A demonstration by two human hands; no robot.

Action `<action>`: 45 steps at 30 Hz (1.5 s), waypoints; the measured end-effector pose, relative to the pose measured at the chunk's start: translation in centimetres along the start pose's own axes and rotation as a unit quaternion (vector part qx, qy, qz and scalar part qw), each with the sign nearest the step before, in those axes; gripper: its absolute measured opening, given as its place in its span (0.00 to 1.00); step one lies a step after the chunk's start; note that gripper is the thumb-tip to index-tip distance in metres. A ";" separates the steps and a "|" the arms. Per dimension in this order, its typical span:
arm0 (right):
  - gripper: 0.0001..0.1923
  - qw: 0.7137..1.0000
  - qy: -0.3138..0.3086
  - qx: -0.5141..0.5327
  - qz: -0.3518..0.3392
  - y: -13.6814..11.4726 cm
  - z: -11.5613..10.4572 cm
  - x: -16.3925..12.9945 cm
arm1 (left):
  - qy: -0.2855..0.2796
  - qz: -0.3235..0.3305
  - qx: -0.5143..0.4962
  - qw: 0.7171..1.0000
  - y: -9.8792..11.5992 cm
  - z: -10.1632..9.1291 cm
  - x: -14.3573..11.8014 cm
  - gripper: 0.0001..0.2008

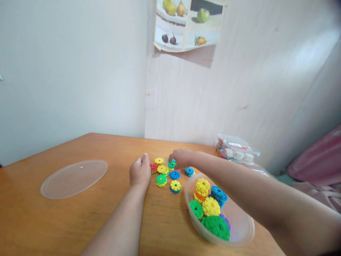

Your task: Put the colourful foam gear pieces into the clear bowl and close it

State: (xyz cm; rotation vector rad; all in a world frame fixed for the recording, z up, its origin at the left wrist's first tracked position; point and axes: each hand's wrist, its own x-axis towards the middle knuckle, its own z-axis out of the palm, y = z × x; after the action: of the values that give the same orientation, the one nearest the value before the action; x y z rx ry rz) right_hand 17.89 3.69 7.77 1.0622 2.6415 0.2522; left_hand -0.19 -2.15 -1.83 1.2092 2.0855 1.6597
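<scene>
A person's two bare forearms are reaching across a wooden table [80,220] toward a small scatter of coloured toy discs [166,172]. The left hand [140,171] is resting on the table with its fingers curled inward, knuckles up, just beside a red disc [153,168] at the left edge of the scatter; whether it is gripping anything cannot be told. The right hand [181,158] is lying palm down over the far side of the scatter, its fingertips meeting a green and blue disc [172,164]; the fingers are bent, but whether they are pinching that disc cannot be told.

The loose discs are lying flat between and just in front of the two hands: yellow, green and blue ones, some stacked in pairs. A clear plastic bowl [239,231] is sitting near the right forearm, close to the table's front edge, and is holding more discs in short stacks of yellow, blue, green and purple. A clear round lid [74,177] is lying flat well apart to the left. Clear plastic boxes [237,147] are standing at the far right of the table against the wall. A fruit poster [188,23] is hanging on the wall above.
</scene>
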 end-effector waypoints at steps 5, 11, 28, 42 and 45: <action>0.26 1.000 -0.007 -0.003 -0.007 0.1 0.2 0.6 | -0.002 -0.003 0.002 1.000 0.3 -0.1 -0.1 0.24; 0.28 1.000 0.003 0.012 0.000 0.1 0.5 1.0 | 0.000 -0.004 0.006 1.000 0.3 0.0 -0.2 0.24; 0.24 0.985 0.104 0.132 -0.035 0.9 -2.4 -5.6 | 0.010 0.021 0.009 1.000 -0.1 0.2 0.0 0.23; 0.19 0.983 0.047 0.163 -0.077 -2.1 -0.7 -16.7 | 0.022 0.004 -0.011 1.000 0.0 0.3 0.0 0.22; 0.21 0.982 0.035 0.166 -0.088 -2.3 -0.2 -16.4 | 0.024 0.006 -0.009 1.000 -0.2 0.4 0.1 0.22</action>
State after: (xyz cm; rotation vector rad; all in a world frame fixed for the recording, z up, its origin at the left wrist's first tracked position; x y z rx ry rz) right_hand 27.66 -9.41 10.52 0.9158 2.8870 -0.1979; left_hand -0.11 -1.83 -2.09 1.1906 2.0895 1.7268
